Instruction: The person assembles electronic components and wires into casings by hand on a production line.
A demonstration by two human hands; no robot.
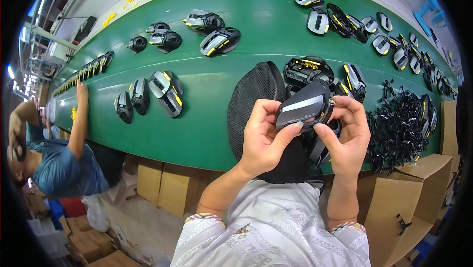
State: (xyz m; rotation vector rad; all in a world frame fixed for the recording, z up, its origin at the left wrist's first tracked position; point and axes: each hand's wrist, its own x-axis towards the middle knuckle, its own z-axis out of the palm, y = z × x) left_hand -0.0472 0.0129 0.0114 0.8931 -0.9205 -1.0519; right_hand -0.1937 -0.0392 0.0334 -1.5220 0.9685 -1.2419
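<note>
Both my hands hold one black and grey mouse-shaped casing [305, 105] above the near edge of the green table. My left hand [263, 136] grips its left end, with the thumb along the lower edge. My right hand [349, 129] pinches its right end between thumb and fingers. What lies inside the casing is hidden. Just beyond it lies an opened casing [309, 69] with yellow parts inside. More grey casings with yellow strips [354, 81] are to its right. A black mesh cap-like thing [256, 102] covers part of the table beside my left hand.
A heap of small black parts [399, 124] lies at the right on the green table [212, 89]. Several casings [166, 92] stand at the left, others at the far right. Open cardboard boxes [394, 213] stand below the table. A co-worker [66, 166] reaches over it at the left.
</note>
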